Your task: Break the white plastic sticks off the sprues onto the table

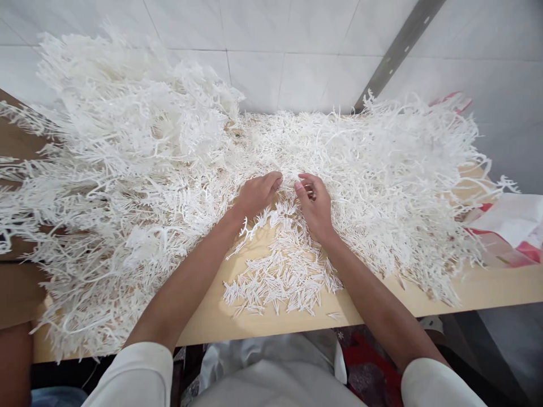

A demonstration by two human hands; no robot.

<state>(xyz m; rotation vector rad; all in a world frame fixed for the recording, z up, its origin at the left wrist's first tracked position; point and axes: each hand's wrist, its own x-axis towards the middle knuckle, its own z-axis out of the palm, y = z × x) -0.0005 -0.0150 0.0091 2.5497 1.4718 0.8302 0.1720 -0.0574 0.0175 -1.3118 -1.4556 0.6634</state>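
Observation:
My left hand (pixel 257 194) and my right hand (pixel 314 206) meet at the middle of a wooden table (pixel 487 288), both with fingers curled and pinched into a mass of white branched plastic pieces (pixel 297 141). What each pinch holds is one of those thin white pieces, hard to single out. Just in front of my hands lies a loose heap of short white plastic sticks (pixel 282 277). A tall pile of the branched white pieces (pixel 119 147) rises to the left, and another spread (pixel 407 169) covers the right side.
White tiled wall (pixel 297 68) stands behind the table, with a grey metal strip (pixel 399 48) running up it. A red and white plastic bag (pixel 513 232) lies at the right edge. The table's front edge is close to my body.

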